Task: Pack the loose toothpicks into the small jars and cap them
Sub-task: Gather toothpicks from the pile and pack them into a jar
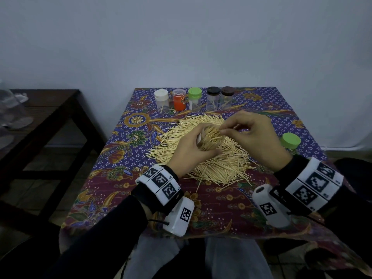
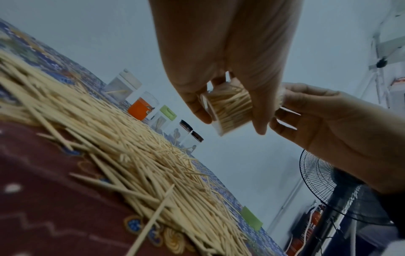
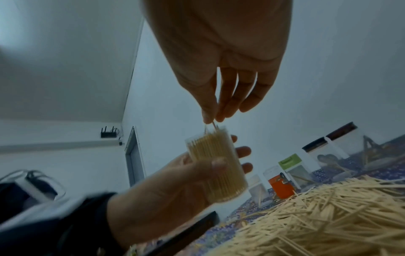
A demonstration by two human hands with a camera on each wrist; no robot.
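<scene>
My left hand (image 1: 193, 146) grips a clear jar (image 1: 210, 138) packed with toothpicks, held above the loose toothpick pile (image 1: 217, 164). The same jar (image 3: 217, 166) shows uncapped in the right wrist view, and in the left wrist view the jar (image 2: 228, 110) sits between my left fingers. My right hand (image 1: 251, 133) pinches a few toothpicks (image 3: 213, 125) at the jar's mouth. A loose green cap (image 1: 290, 140) lies right of the pile.
Five capped jars stand in a row at the table's back: white (image 1: 161, 101), orange (image 1: 179, 99), green (image 1: 194, 99), black (image 1: 213, 98), brown (image 1: 227, 97). A dark wooden side table (image 1: 40, 117) stands to the left. A floor fan (image 2: 328, 187) is beyond the table.
</scene>
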